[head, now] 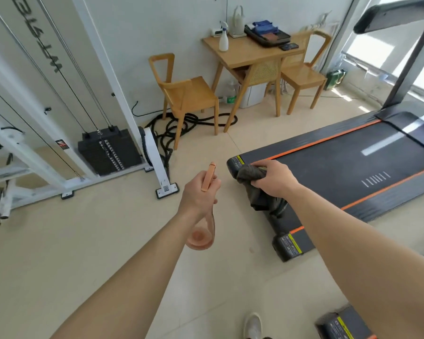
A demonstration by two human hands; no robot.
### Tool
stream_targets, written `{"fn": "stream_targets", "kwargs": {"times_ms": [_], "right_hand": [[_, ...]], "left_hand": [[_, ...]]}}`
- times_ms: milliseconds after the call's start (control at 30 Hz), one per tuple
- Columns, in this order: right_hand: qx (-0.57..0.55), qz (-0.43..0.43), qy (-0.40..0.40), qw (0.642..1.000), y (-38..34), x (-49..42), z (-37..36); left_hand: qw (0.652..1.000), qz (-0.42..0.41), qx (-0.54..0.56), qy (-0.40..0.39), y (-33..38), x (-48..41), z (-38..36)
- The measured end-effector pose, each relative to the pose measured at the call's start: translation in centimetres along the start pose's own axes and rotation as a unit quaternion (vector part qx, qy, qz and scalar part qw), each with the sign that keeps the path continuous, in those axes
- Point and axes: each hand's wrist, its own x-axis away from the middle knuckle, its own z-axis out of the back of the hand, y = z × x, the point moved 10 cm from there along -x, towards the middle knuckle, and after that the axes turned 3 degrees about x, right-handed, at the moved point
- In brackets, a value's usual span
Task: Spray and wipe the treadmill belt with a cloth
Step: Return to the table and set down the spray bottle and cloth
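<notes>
Just the head cam on this one, so a single view to go through.

The left hand [201,195] had its fingers curled round the neck of a peach-coloured spray bottle [207,178]. The nozzle end pointed away over the floor tiles, not at the treadmill, and the bottle body hung down below the wrist. I couldn't tell whether a finger was actually on the trigger.

The right hand [275,179] was clenched on a dark cloth [251,172], bunched up in the fist with the loose end drooping over the back edge of the deck. The cloth sat at the rear corner by the end cap [234,165], next to the orange stripe. It looked to be on the side rail, just beside the treadmill belt [348,167] rather than properly on it. The belt ran off to the right, dark, with a bright window glare on it. I couldn't make out any wet patch.

My guess is this was the wiping step, right at the tail end of the deck. The next move would call for swinging the nozzle over the belt if it needed more spray. After that, slide the cloth inward onto the belt and push it along, ideally opened out flatter than that ball.

Background: a white spray bottle [223,41] on a wooden table [242,51], and a cable machine's weight stack [108,152] off to the side.
</notes>
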Motion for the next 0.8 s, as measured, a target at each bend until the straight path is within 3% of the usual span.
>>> {"fn": "stream_targets", "kwargs": {"times_ms": [533, 800], "right_hand": [[-0.064, 0.018, 0.03, 0.997, -7.4, -39.3, 14.3], [-0.095, 0.002, 0.044, 0.994, -9.8, -58.0, 17.4]], "left_hand": [[0.997, -0.065, -0.047, 0.015, 12.9, -41.0, -1.5], [0.992, -0.084, -0.098, -0.013, 16.1, -60.6, -0.2]]}}
